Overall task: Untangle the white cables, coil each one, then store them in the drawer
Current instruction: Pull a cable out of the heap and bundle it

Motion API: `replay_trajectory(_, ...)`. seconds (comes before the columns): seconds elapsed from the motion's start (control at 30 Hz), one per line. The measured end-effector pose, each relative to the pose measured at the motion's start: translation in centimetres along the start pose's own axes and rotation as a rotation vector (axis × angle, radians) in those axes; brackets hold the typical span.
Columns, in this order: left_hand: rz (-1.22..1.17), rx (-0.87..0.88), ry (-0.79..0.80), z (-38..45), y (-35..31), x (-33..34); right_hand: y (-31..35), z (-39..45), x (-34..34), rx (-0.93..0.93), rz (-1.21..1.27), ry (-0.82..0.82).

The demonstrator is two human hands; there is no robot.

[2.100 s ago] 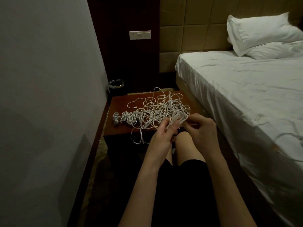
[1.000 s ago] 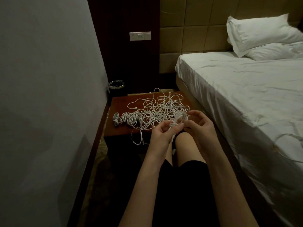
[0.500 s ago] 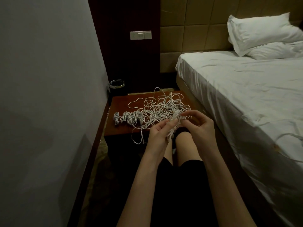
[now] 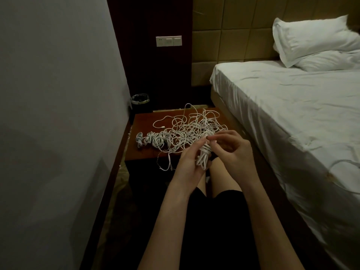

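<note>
A tangle of white cables lies on the brown bedside table. Several small coiled bundles sit in a row at its left. My left hand holds a half-wound coil upright just in front of the table's near edge. My right hand pinches the cable's end at the top of that coil. One loose end hangs over the table's front edge. No drawer shows.
A bed with white sheets and pillows fills the right. A grey wall closes the left. A small bin stands behind the table. My knees are below the hands. Another white cable lies on the bed.
The loops in my hands have gone from a loose ring to a tighter upright bundle. My right hand rose to the bundle's top and wraps the cable round it.
</note>
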State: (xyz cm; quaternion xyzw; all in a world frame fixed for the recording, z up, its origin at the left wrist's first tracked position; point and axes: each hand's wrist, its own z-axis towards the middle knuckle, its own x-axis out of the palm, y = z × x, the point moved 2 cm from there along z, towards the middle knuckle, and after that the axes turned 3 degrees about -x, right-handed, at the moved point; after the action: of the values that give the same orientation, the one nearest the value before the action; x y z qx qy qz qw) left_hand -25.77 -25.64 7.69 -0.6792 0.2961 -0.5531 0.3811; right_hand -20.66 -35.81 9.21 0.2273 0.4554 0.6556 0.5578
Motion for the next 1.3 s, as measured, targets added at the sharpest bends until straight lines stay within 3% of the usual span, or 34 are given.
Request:
replay_trajectory(0.3,0.349,0.1,-0.075,0.1,-0.1,-0.4,0.4,0.3,-0.7,0.086,-0.124,0.01)
replay_trajectory(0.4,0.416,0.115,-0.093,0.2,0.1,-0.3,0.4,0.5,-1.0,0.134,-0.157,0.079)
replay_trajectory(0.67,0.343,0.149,-0.188,0.5,0.6,-0.5,-0.2,0.6,-1.3,0.157,-0.299,0.193)
replay_trajectory(1.0,0.259,0.158,-0.131,0.5,0.9,-0.3,-0.5,0.6,-1.4,0.147,-0.226,0.236)
replay_trajectory(1.13,0.338,0.099,-0.042,0.4,0.9,-0.3,-0.7,0.6,-1.4,0.123,-0.281,0.182)
replay_trajectory(1.3,0.348,0.11,-0.042,0.7,0.8,-0.4,-1.0,0.6,-1.3,0.148,-0.19,0.169)
